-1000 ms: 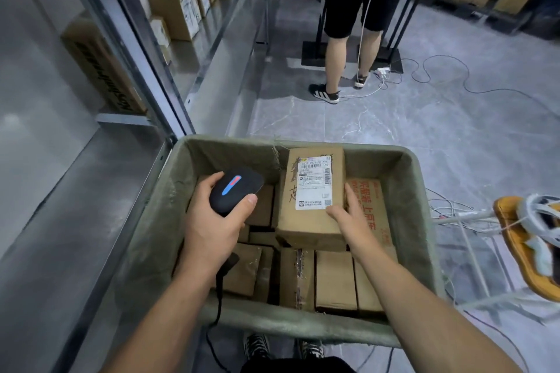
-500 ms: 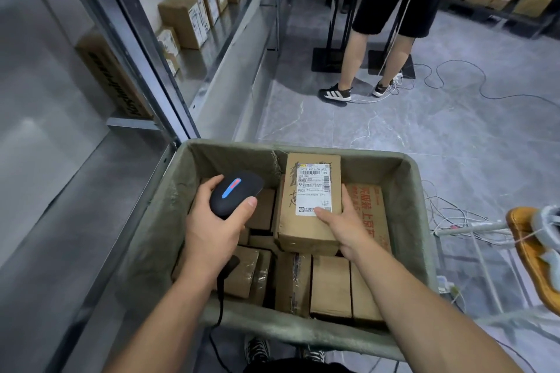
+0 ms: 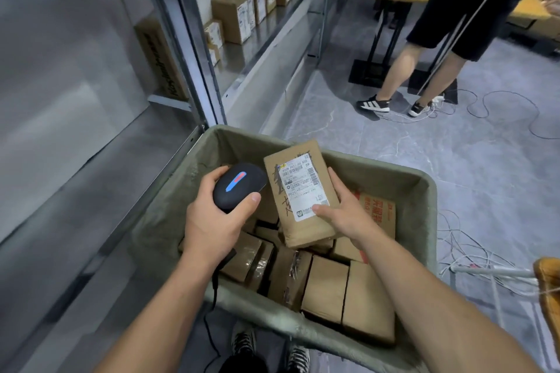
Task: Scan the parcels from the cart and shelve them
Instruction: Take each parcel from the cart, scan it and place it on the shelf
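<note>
step: scan | left hand (image 3: 212, 221) grips scanner (image 3: 239, 186) | right hand (image 3: 342, 212) holds parcel (image 3: 298, 194) above cart (image 3: 169, 209), label up | next: aim at barcode, then shelve

The near shelf bay (image 3: 91, 191) on the left shows bare metal as far as a flat carton (image 3: 160, 60) leaning at its far end, reachable over the left rim of the cart (image 3: 415, 215). An upright post (image 3: 194, 39) stands just past the cart's far left corner. Beyond it, upright boxes (image 3: 233, 15) line the back of the far bay, leaving a bare front strip. Above the cart, the left hand (image 3: 212, 221) gripping the scanner (image 3: 238, 186) and the right hand (image 3: 345, 215) holding a parcel (image 3: 300, 191) fill the left-middle, over packed parcels (image 3: 327, 291). Cables (image 3: 472, 251) litter the floor on the right, and a standing person (image 3: 448, 24) blocks the far right.
</note>
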Tool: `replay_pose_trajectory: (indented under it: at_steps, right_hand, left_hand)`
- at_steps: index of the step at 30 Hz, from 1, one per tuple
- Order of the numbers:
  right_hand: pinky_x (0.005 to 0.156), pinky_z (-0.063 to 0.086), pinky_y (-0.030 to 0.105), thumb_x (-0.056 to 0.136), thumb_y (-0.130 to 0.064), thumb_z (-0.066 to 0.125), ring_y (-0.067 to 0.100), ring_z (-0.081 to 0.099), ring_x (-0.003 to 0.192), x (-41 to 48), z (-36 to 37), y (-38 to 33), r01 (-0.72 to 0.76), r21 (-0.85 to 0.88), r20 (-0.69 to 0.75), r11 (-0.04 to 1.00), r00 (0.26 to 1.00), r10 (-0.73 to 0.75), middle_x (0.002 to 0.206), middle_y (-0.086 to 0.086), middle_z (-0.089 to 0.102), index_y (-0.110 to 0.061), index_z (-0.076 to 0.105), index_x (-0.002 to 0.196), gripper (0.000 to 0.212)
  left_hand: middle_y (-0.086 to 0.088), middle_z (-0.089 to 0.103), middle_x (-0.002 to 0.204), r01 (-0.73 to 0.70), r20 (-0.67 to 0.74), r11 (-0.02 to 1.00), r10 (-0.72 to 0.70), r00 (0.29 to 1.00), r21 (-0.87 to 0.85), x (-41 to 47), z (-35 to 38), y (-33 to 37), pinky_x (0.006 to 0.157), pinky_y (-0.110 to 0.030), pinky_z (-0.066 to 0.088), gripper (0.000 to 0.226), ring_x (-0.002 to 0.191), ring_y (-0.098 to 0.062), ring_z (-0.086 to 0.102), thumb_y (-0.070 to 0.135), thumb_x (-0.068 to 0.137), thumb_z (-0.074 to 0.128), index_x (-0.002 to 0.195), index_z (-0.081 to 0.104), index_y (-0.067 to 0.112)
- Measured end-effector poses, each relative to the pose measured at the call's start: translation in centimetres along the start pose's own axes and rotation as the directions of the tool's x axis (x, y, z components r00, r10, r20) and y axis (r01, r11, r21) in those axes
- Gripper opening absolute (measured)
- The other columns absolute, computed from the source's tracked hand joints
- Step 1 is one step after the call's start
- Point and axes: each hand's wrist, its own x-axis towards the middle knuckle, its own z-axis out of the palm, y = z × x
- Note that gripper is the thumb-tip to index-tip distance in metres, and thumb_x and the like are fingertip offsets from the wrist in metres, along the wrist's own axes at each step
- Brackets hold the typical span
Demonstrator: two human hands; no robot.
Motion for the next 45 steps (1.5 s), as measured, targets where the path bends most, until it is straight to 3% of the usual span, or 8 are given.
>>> replay_pose_trajectory:
  at_steps: [4,8,13,19,29,35,38,45]
  right_hand:
    - [0.097,0.046,0.027,0.088,-0.009,0.072,0.007,0.057,0.117,0.1,0.1,-1.6,0.099,-0.109,0.053,0.989,0.994,-0.094,0.138,-0.013,0.054,-0.047,0.018,0.157,0.095]
    - [0.089,0.045,0.015,0.088,-0.008,0.071,-0.006,0.054,0.113,-1.0,1.6,-2.4,0.189,-0.095,0.037,0.977,0.982,-0.186,0.138,-0.015,0.054,-0.05,0.019,0.154,0.094]
    - [0.116,0.035,0.039,0.087,-0.016,0.073,0.012,0.044,0.136,-2.1,5.5,-2.5,0.301,-0.122,-0.115,0.946,0.942,-0.315,0.152,-0.009,0.043,-0.06,0.015,0.151,0.097]
    - [0.12,0.025,0.036,0.088,-0.018,0.073,0.009,0.031,0.143,-4.7,8.5,-3.3,0.348,-0.163,-0.243,0.923,0.893,-0.38,0.16,-0.011,0.03,-0.047,0.013,0.158,0.096]
    - [0.12,0.028,0.044,0.09,-0.02,0.072,0.016,0.032,0.142,-8.7,11.5,-3.0,0.366,-0.223,-0.331,0.903,0.843,-0.424,0.158,0.0,0.032,-0.041,0.012,0.159,0.094]
    - [0.119,0.022,0.033,0.092,-0.019,0.07,0.008,0.025,0.141,-9.9,11.5,-3.3,0.379,-0.216,-0.358,0.9,0.827,-0.434,0.162,0.001,0.025,-0.04,0.012,0.16,0.091]
    - [0.11,0.022,0.026,0.093,-0.019,0.069,0.001,0.026,0.13,-9.9,11.3,-3.5,0.378,-0.214,-0.353,0.901,0.83,-0.432,0.162,0.0,0.026,-0.039,0.011,0.16,0.091]
    - [0.119,0.026,0.041,0.091,-0.024,0.072,0.009,0.029,0.141,-9.3,10.9,-4.9,0.432,-0.175,-0.225,0.885,0.857,-0.463,0.163,-0.007,0.024,-0.047,0.01,0.158,0.093]
  left_hand:
    - [0.019,0.074,0.099,0.022,-0.027,1.0,-0.022,0.999,-0.009,-1.2,-1.2,0.1,0.078,-0.031,0.058,0.056,0.082,-0.02,0.073,0.057,0.063,0.079,0.114,0.058,0.052]
    - [-0.004,0.073,0.085,0.054,-0.063,0.997,-0.058,0.996,-0.06,-2.5,-2.1,0.9,0.054,-0.009,0.045,0.045,0.056,-0.012,0.065,0.025,0.082,0.084,0.119,0.059,0.033]
    - [0.0,0.074,0.085,0.065,-0.07,0.99,-0.075,0.995,-0.127,-3.4,-4.1,1.3,0.059,-0.019,0.049,0.052,0.053,-0.017,0.065,0.044,0.07,0.076,0.119,0.061,0.033]
    - [-0.002,0.073,0.088,0.033,-0.041,0.985,-0.04,0.998,-0.168,-5.3,-7.9,1.9,0.062,-0.03,0.053,0.052,0.055,-0.021,0.065,0.044,0.07,0.076,0.119,0.062,0.033]
    - [0.001,0.071,0.076,0.007,-0.038,0.967,-0.018,0.999,-0.253,-9.4,-11.8,2.3,0.061,-0.034,0.053,0.044,0.053,-0.022,0.061,0.038,0.072,0.076,0.113,0.063,0.03]
    - [0.0,0.069,0.069,0.017,-0.042,0.957,-0.031,0.999,-0.289,-11.3,-12.3,2.3,0.064,-0.042,0.055,0.05,0.053,-0.023,0.061,0.04,0.07,0.077,0.116,0.063,0.025]
    - [-0.004,0.067,0.068,0.015,-0.077,0.949,-0.041,0.996,-0.314,-12.0,-12.1,2.7,0.061,-0.038,0.053,0.046,0.052,-0.025,0.059,0.037,0.071,0.075,0.114,0.064,0.025]
    - [0.0,0.072,0.079,-0.012,-0.231,0.967,-0.049,0.972,-0.253,-13.6,-11.4,3.4,0.063,-0.038,0.055,0.059,0.053,-0.022,0.063,0.053,0.063,0.077,0.116,0.062,0.033]
